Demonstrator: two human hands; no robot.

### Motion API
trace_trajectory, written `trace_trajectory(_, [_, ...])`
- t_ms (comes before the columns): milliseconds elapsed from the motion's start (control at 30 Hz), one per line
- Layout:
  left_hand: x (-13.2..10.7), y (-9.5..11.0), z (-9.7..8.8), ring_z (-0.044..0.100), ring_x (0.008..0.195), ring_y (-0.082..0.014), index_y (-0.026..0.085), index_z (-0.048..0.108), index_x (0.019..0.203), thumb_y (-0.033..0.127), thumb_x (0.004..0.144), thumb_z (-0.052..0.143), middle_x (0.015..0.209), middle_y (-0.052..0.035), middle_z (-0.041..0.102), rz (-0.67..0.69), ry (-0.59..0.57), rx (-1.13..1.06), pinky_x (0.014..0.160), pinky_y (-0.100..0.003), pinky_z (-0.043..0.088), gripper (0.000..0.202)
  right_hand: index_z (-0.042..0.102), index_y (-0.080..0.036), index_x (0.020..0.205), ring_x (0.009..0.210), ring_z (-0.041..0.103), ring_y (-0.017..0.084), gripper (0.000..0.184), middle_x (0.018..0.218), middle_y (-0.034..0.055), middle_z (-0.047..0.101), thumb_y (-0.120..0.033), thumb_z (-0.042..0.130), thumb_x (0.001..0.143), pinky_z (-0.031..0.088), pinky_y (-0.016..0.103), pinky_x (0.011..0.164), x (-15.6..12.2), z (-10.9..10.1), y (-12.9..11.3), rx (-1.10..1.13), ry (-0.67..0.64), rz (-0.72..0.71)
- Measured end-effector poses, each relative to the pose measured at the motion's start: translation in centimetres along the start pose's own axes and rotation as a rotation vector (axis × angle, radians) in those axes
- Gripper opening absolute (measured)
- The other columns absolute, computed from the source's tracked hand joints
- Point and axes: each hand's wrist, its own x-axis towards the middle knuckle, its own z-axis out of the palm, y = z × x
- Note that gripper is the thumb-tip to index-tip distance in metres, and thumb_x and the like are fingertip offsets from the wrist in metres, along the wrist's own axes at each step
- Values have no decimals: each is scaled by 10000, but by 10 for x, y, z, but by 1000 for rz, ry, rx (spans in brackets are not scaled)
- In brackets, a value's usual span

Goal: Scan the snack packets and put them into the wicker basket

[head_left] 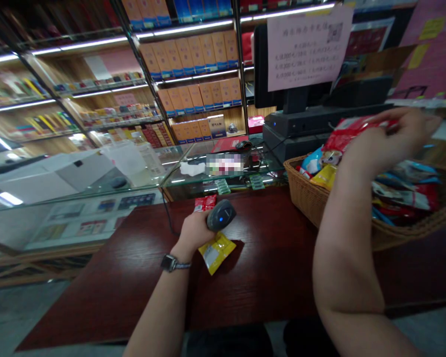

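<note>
My left hand (196, 230) is closed around a dark barcode scanner (221, 214) with a small blue light, low over the dark red-brown table. Just below the scanner lies a yellow snack packet (217, 252), and a red packet (205, 203) sits beyond the hand. On the right, my right hand (388, 136) is raised over a wicker basket (306, 196), its fingers closed on a red snack packet (344, 133). Several colourful packets (405, 191) fill the basket, partly hidden behind my right forearm.
A monitor (260, 67) bearing a pink paper sign (308, 47) stands behind the basket. Glass display counters (85, 218) run along the left, with a white box (67, 173) on top. Shelves of orange boxes (193, 52) line the back. The scanner's cable (167, 208) trails left.
</note>
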Motion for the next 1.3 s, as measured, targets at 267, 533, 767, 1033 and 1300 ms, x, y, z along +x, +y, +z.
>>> trace_trajectory(267, [0,-1,-1,730,825,-295,228,748,893,298,695,626,811,-87,769,-11,24,-3,688,-304,488,242,544,-213,671,1187,402,333,203,1039,104,445,-36,466,735,180,599,1058,-25,18,-13,-269,122,136])
trace_trajectory(533, [-1,-3,-1,733,852,-293,238,742,1000,298,712,634,854,-85,780,-55,86,-28,706,-309,496,313,619,-220,847,1051,544,260,282,991,84,558,-33,435,744,424,474,914,-35,34,-5,-60,-325,-81])
trace_trajectory(767, [-1,-7,-2,738,850,-308,210,736,985,460,724,672,864,-105,779,-126,176,-68,678,-307,500,367,724,-168,824,711,620,164,182,784,38,695,-62,612,729,463,286,692,-125,77,-35,15,-1796,-3])
trace_trajectory(1033, [-1,-12,-1,740,854,-295,185,724,980,402,728,647,847,-103,780,-202,340,-166,681,-293,515,341,680,-117,763,657,663,193,501,706,65,681,-585,793,627,530,301,642,-257,86,-42,-197,-2548,-103])
trace_trajectory(1300, [-1,-13,1,738,822,-291,183,716,936,382,716,637,819,-103,771,-169,357,-161,659,-290,500,306,637,-113,773,654,666,168,480,702,30,670,-391,909,493,553,261,565,-284,80,-35,-199,-2577,278])
